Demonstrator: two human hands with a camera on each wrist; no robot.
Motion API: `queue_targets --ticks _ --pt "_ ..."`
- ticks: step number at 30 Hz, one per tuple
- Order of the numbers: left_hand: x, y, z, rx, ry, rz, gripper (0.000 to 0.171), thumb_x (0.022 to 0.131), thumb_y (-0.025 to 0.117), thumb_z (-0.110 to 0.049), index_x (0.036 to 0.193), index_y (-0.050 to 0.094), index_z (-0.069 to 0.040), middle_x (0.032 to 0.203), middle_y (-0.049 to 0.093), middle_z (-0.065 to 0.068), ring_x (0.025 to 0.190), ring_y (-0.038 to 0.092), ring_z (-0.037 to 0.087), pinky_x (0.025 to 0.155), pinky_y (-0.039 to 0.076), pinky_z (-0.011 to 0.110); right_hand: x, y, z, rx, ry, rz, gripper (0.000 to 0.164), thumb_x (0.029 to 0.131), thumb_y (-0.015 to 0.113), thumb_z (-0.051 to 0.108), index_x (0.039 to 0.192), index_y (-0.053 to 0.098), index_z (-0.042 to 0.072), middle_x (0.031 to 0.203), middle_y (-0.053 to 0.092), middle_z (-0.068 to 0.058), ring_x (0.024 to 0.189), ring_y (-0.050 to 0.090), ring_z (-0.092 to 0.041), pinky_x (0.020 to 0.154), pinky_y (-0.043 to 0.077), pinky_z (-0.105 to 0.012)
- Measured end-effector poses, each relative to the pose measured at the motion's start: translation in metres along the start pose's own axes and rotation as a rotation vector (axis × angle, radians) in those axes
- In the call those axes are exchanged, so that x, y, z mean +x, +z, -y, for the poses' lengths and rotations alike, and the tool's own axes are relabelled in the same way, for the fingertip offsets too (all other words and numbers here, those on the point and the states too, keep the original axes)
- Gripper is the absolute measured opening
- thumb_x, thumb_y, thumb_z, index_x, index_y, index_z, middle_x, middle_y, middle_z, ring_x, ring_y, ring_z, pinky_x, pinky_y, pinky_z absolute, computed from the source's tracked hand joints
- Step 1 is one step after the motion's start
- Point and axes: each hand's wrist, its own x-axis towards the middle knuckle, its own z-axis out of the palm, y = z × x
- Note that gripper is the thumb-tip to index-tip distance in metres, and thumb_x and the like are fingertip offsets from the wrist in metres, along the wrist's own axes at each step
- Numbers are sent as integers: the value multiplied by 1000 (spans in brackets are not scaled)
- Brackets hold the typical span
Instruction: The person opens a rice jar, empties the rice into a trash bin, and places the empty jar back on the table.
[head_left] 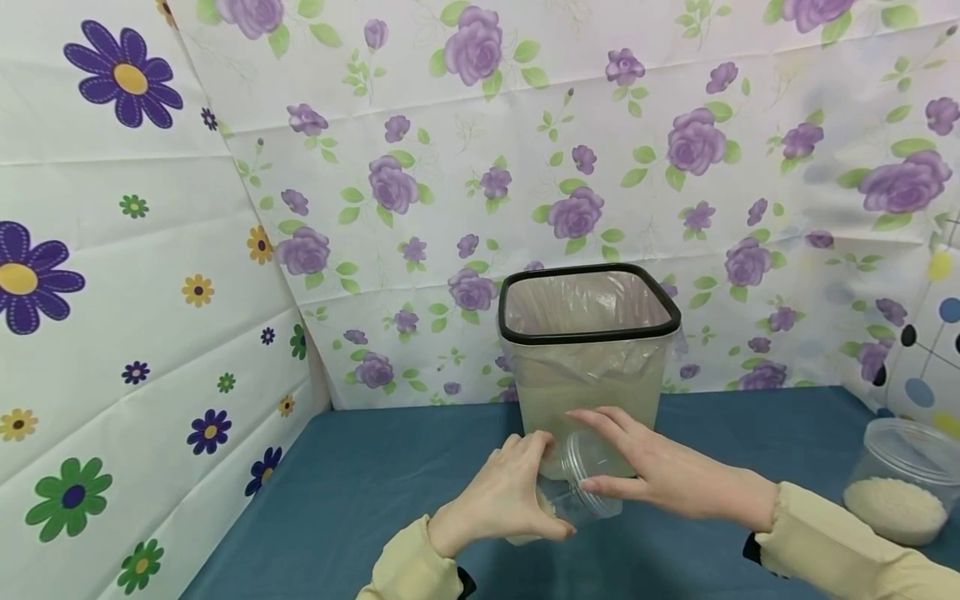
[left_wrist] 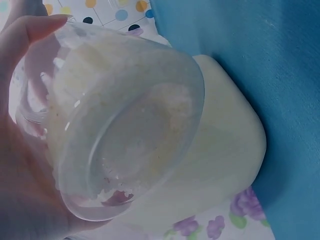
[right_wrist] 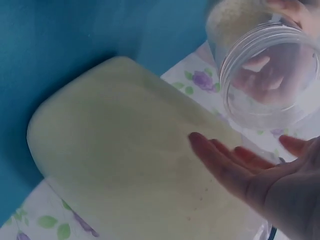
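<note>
My left hand (head_left: pixel 504 492) grips a clear plastic jar (head_left: pixel 576 492) from its left side, in front of the bin. The jar lies tilted, its ridged round end toward the right. Pale grains that look like rice (right_wrist: pixel 235 22) sit toward its base, which faces the left wrist view. Beside that ridged end is my right hand (head_left: pixel 667 467), fingers extended and thumb spread. In the right wrist view a gap shows between those fingers (right_wrist: pixel 225 165) and the jar. Whether a clear lid covers the ridged end I cannot tell.
A pale bin (head_left: pixel 592 375) with a black rim and clear liner stands behind the hands, near the back of the blue tabletop (head_left: pixel 405 467). At the far right stands another clear lidded jar (head_left: pixel 903 479) with white grains. Flowered cloths (head_left: pixel 420 317) hang behind and at the left.
</note>
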Motion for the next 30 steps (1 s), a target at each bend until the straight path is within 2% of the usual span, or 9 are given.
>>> queue_targets --ticks 3,5,10,16,23,27,30 --pt "0 1 0 33 12 -13 81 65 75 -51 124 42 -6 111 49 2 82 40 11 64 35 24 2 1 0 75 107 22 66 90 47 47 144 19 22 131 31 -5 111 43 -25 81 40 -44" --pt "1 1 -1 49 18 -20 82 64 75 -51 124 42 -6 112 49 2 83 40 12 65 35 24 4 1 0 116 145 19 64 91 46 46 143 21 18 125 36 -9 105 46 -24 78 41 -42" --pt "1 1 -3 76 24 -28 82 64 75 -51 124 42 -6 113 50 2 84 40 12 65 35 23 8 1 1 152 177 2 62 92 47 43 141 25 12 110 44 -10 89 49 -18 71 42 -38" --pt "2 1 -4 83 20 -21 82 64 74 -51 124 41 -8 112 50 1 84 39 12 64 33 23 8 0 2 193 205 29 60 92 50 41 138 29 8 105 45 -11 80 51 -18 65 43 -37" --pt "2 1 -6 93 19 -20 80 64 75 -50 123 42 -8 110 50 1 83 39 12 63 33 23 9 2 2 207 150 39 56 89 55 38 131 36 5 107 45 -8 85 51 -18 68 44 -37" --pt "2 1 -5 87 25 -19 80 64 75 -50 123 42 -8 110 50 1 83 40 12 64 34 23 8 3 1 164 91 24 54 87 57 40 127 39 9 113 44 -6 89 50 -21 71 44 -35" --pt "1 1 -4 78 30 -15 80 64 75 -51 123 41 -9 111 50 1 84 40 12 65 35 23 7 5 0 156 44 13 52 85 60 41 125 41 13 113 42 -8 89 49 -24 68 46 -32"
